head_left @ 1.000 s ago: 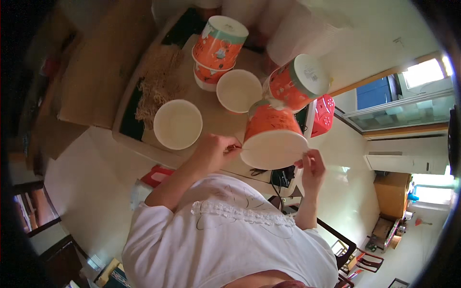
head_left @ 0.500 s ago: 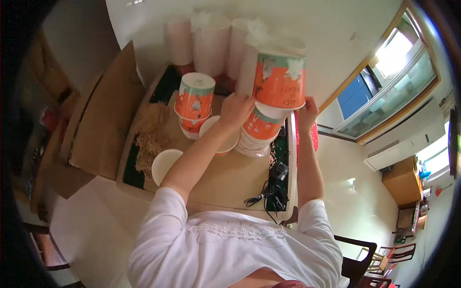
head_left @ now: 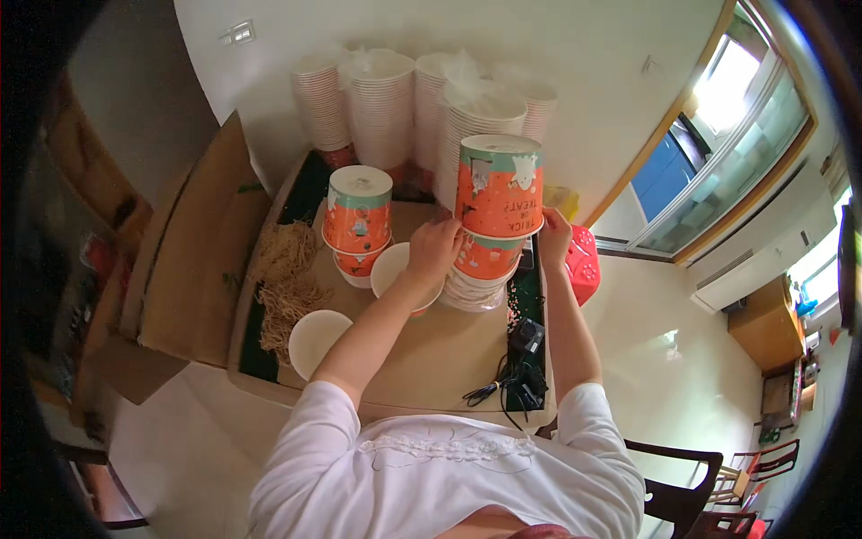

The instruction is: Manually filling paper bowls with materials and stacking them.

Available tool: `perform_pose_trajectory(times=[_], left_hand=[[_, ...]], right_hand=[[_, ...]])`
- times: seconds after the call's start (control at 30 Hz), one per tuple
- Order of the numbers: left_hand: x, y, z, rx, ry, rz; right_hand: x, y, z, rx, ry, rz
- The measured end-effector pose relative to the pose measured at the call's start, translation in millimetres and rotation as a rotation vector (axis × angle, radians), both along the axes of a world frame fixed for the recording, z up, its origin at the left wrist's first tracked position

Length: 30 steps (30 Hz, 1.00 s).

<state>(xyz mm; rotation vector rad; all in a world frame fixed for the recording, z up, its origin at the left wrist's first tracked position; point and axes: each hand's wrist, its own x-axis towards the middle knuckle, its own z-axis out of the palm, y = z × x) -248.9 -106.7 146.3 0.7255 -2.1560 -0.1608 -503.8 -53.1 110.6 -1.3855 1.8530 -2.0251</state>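
Note:
Both my hands grip an upside-down orange and green paper bucket [head_left: 500,186] by its rim. My left hand [head_left: 436,248] pinches the rim's left side, and my right hand [head_left: 556,238] has its right side. The bucket sits over another upturned orange paper bucket [head_left: 488,258], which stands on plastic-wrapped white rims [head_left: 474,293]. Left of it, a shorter stack of upturned orange buckets [head_left: 358,220] stands on the table. An upright white-lined bucket [head_left: 391,266] is partly hidden by my left hand and forearm. Closer to me, another white-lined bucket [head_left: 318,340] lies beside my left forearm.
Tall stacks of bagged paper buckets [head_left: 382,108] line the wall. Tan shredded paper [head_left: 287,283] lies at the table's left, beside an open cardboard box [head_left: 193,251]. A small black device [head_left: 526,336] and cables are at the right edge. A red stool [head_left: 584,265] stands beyond it.
My hands have brought the held bucket down over the one beneath, closing most of the gap between them. The whole view has shifted slightly.

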Motion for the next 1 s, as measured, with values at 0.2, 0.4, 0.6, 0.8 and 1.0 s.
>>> perform_pose_trajectory(times=[0.2,0.4,0.6,0.8,1.0], left_hand=[[12,34,-22,0.036,0.12,-0.087],[-5,65,-21,0.019,0.224,-0.137],[-6,71,-36,-0.007,0.096,-0.328],[-14,83,-30,-0.015,0.082,-0.393],[-14,74,-31,-0.014,0.07,-0.45]], right_hand=[[24,7,-8,0.03,-0.151,0.063],[8,17,-28,0.035,-0.423,0.137],[73,67,31,0.287,-0.828,0.338],[76,67,55,0.177,-0.945,0.637],[92,73,53,0.5,-0.169,0.356]])
